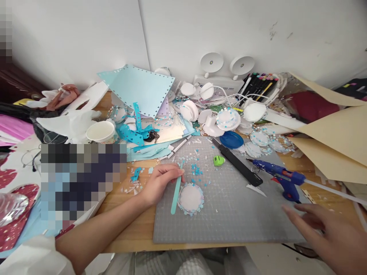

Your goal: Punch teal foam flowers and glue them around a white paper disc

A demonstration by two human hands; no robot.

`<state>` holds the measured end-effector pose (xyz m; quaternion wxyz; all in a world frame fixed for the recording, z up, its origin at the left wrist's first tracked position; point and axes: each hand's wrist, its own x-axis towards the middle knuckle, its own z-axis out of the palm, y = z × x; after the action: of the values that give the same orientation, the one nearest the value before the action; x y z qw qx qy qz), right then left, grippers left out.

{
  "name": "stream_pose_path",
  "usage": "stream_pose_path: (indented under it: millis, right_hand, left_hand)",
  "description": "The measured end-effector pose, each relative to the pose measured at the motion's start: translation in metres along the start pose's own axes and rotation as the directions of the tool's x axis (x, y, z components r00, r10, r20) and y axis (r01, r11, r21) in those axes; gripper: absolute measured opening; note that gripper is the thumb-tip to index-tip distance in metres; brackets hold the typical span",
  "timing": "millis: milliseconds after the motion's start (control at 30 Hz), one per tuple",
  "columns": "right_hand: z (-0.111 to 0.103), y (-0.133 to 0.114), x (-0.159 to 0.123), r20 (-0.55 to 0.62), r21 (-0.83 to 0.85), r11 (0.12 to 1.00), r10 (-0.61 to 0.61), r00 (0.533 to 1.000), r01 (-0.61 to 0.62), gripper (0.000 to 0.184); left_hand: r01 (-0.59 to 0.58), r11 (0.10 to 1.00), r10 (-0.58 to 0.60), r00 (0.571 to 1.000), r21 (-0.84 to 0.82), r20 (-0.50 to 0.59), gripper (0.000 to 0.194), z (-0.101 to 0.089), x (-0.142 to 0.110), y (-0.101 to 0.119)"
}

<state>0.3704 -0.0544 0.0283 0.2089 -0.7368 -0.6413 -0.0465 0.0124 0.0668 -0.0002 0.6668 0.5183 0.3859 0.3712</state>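
The person's left arm reached in from the lower left, forearm slanting up across the table (111, 223), with the left hand (162, 183) over the left side of the grey mat (235, 223). The right hand (329, 233) hovered at the lower right, below the blue glue gun (283, 176). The left thumb and fingers pinched a strip (175, 198); the right hand was loosely open, its fingers apart. The strip was flat, narrow and pale teal, with a rounded lower end, and stood slantwise just left of a white disc (190, 198) edged with small blue and white bits, which lay on the mat.
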Motion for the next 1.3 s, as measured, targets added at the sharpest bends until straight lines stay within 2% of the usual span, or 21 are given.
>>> stream_pose_path:
  millis: [33, 100, 133, 200, 267, 333, 367, 467, 567, 600, 633, 667, 700, 767, 833, 900, 967, 1033, 1100, 1200, 1300]
  right_hand:
    - [-0.003, -0.018, 0.000, 0.070, 0.013, 0.996, -0.087, 0.994, 0.086, 0.019]
    - [-0.004, -0.061, 0.007, -0.037, 0.092, 0.959, -0.266, 0.963, 0.268, 0.017]
    - [-0.001, -0.083, 0.013, -0.077, 0.125, 0.922, -0.360, 0.930, 0.368, 0.014]
    - [0.007, -0.123, 0.027, -0.117, 0.218, 0.784, -0.570, 0.813, 0.581, 0.018]
    - [0.020, -0.153, 0.041, -0.120, 0.268, 0.593, -0.762, 0.637, 0.760, 0.025]
    - [0.035, -0.173, 0.054, -0.136, 0.223, 0.473, -0.850, 0.508, 0.852, 0.023]
    - [0.043, -0.179, 0.059, -0.162, 0.196, 0.429, -0.873, 0.461, 0.882, 0.023]
    - [0.062, -0.192, 0.071, -0.219, 0.111, 0.345, -0.906, 0.361, 0.932, 0.020]
    - [0.072, -0.195, 0.078, -0.263, 0.023, 0.232, -0.937, 0.230, 0.972, 0.017]
    - [0.073, -0.194, 0.080, -0.280, 0.015, 0.212, -0.937, 0.208, 0.977, 0.017]
    - [0.073, -0.191, 0.082, -0.304, 0.028, 0.214, -0.929, 0.212, 0.976, 0.018]
    - [0.074, -0.187, 0.084, -0.330, 0.067, 0.239, -0.911, 0.247, 0.969, 0.019]
    - [0.075, -0.182, 0.085, -0.356, 0.128, 0.277, -0.883, 0.305, 0.952, 0.019]
    - [0.079, -0.170, 0.086, -0.418, 0.288, 0.355, -0.789, 0.450, 0.890, 0.016]
    - [0.086, -0.159, 0.086, -0.464, 0.465, 0.433, -0.624, 0.629, 0.772, 0.017]
    - [0.092, -0.151, 0.085, -0.426, 0.632, 0.498, -0.416, 0.803, 0.594, 0.017]
    - [0.095, -0.148, 0.084, -0.301, 0.779, 0.490, -0.256, 0.919, 0.392, 0.010]
    - [0.093, -0.148, 0.084, -0.153, 0.881, 0.417, -0.191, 0.970, 0.221, 0.003]
    - [0.088, -0.148, 0.085, -0.029, 0.934, 0.344, -0.185, 0.982, 0.092, 0.004]
    - [0.082, -0.148, 0.085, 0.094, 0.959, 0.283, -0.223, 0.970, -0.028, 0.006]
    - [0.079, -0.149, 0.083, 0.169, 0.962, 0.254, -0.274, 0.947, -0.099, 0.008]
  left_hand:
    - [-0.001, 1.000, 0.001, 1.000, -0.001, 0.003, 0.030, 0.000, 0.000, 0.000]
    - [0.003, 1.000, -0.003, 1.000, -0.004, 0.004, 0.030, 0.001, -0.001, 0.001]
    - [0.007, 1.000, -0.007, 1.000, -0.010, -0.002, 0.030, 0.001, -0.001, 0.001]
    - [0.019, 0.999, -0.020, 0.999, -0.038, -0.027, 0.029, 0.002, -0.001, 0.001]
    - [0.034, 0.996, -0.040, 0.997, -0.087, -0.061, 0.030, 0.003, 0.000, 0.002]
    - [0.043, 0.988, -0.057, 0.994, -0.151, -0.095, 0.031, 0.004, 0.001, 0.003]
    - [0.044, 0.981, -0.067, 0.991, -0.188, -0.113, 0.032, 0.004, 0.002, 0.003]
    - [0.049, 0.961, -0.089, 0.987, -0.273, -0.134, 0.034, 0.004, 0.003, 0.001]
    - [0.054, 0.956, -0.091, 0.989, -0.289, -0.117, 0.036, 0.004, 0.004, 0.000]
    - [0.052, 0.958, -0.085, 0.991, -0.282, -0.107, 0.037, 0.004, 0.004, 0.000]
    - [0.048, 0.964, -0.076, 0.992, -0.261, -0.097, 0.039, 0.004, 0.003, 0.001]
    - [0.039, 0.976, -0.058, 0.995, -0.214, -0.084, 0.040, 0.004, 0.002, 0.002]
    - [0.016, 0.991, -0.026, 0.997, -0.135, -0.068, 0.039, 0.004, 0.001, 0.003]
    - [-0.079, 0.992, 0.082, 0.996, 0.099, -0.021, 0.039, 0.002, -0.001, 0.007]
    - [-0.209, 0.927, 0.202, 0.978, 0.313, 0.055, 0.038, -0.001, -0.003, 0.010]
    - [-0.316, 0.842, 0.272, 0.949, 0.436, 0.161, 0.035, -0.004, -0.003, 0.012]
    - [-0.392, 0.768, 0.275, 0.916, 0.507, 0.292, 0.030, -0.005, -0.002, 0.012]
    - [-0.440, 0.711, 0.227, 0.882, 0.548, 0.413, 0.024, -0.006, 0.000, 0.012]
    - [-0.448, 0.693, 0.168, 0.862, 0.564, 0.479, 0.021, -0.005, 0.003, 0.013]
    - [-0.403, 0.726, 0.079, 0.854, 0.558, 0.515, 0.023, -0.005, 0.006, 0.015]
    - [-0.369, 0.753, 0.018, 0.839, 0.545, 0.544, 0.027, -0.005, 0.007, 0.016]
